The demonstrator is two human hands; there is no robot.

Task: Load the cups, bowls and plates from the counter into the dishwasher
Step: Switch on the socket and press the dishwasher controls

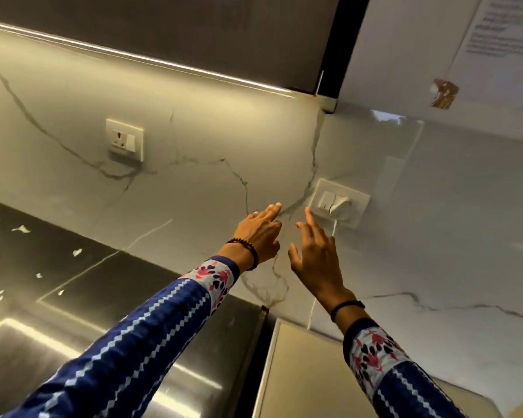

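Nearest the camera, blue zigzag-patterned sleeves (133,342) are stretched over a steel surface (27,339). Further out, the left hand (260,233) is held with fingers straight and slightly apart, nothing gripped. The right hand (314,254) is likewise empty, its index finger (310,218) raised just beside a switch plate (360,203) bearing a white plug (340,204) on the marble backsplash (194,131). Where the cups, bowls and plates lie cannot be told.
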